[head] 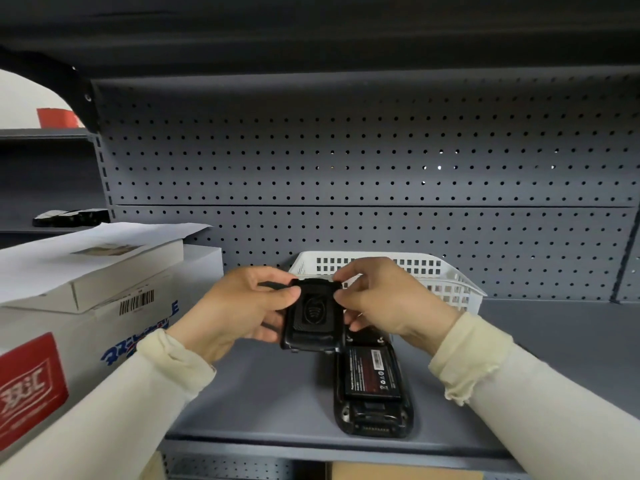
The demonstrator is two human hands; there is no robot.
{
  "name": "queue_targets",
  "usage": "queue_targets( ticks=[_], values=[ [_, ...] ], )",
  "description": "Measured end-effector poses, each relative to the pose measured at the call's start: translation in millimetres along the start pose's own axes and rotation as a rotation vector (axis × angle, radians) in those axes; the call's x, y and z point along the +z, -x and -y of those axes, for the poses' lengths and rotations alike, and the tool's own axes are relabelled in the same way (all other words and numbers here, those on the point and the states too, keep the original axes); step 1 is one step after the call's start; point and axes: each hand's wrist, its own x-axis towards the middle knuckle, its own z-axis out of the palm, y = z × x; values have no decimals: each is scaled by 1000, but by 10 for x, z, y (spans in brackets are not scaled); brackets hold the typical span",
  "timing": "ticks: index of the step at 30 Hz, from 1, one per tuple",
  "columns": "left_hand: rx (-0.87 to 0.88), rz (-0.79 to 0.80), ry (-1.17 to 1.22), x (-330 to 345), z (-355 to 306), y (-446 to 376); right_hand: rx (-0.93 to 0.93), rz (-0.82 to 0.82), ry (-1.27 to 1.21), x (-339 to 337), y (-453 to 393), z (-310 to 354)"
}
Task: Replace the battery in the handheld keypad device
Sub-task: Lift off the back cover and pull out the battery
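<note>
The black handheld device point(375, 415) lies face down on the grey shelf point(263, 393), its back open. A black battery point(372, 372) with a red label sits in its compartment. Above it I hold the black battery cover point(313, 315) with both hands. My left hand point(239, 310) grips the cover's left side, thumb on its top edge. My right hand point(384, 299) pinches the cover's upper right corner. A short black strap sticks out to the left from the cover, partly hidden by my left fingers.
A white plastic basket point(450, 282) stands behind my hands against the grey pegboard point(346, 161). At the left are stacked white cardboard boxes point(86, 306) with paper sheets on top. The shelf's front edge point(311, 445) runs just below the device.
</note>
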Motion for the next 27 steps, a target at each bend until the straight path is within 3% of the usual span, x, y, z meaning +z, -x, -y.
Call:
queue_targets(
  ticks=[5, 13, 27],
  values=[
    [-128, 32, 89, -143, 158, -2, 9, 58, 155, 141, -70, -35],
    [-263, 49, 41, -194, 383, -62, -76, -33, 305, 6, -64, -179],
    [-228, 81, -520, -95, 394, -121, -192, 7, 624, -191, 131, -420]
  ],
)
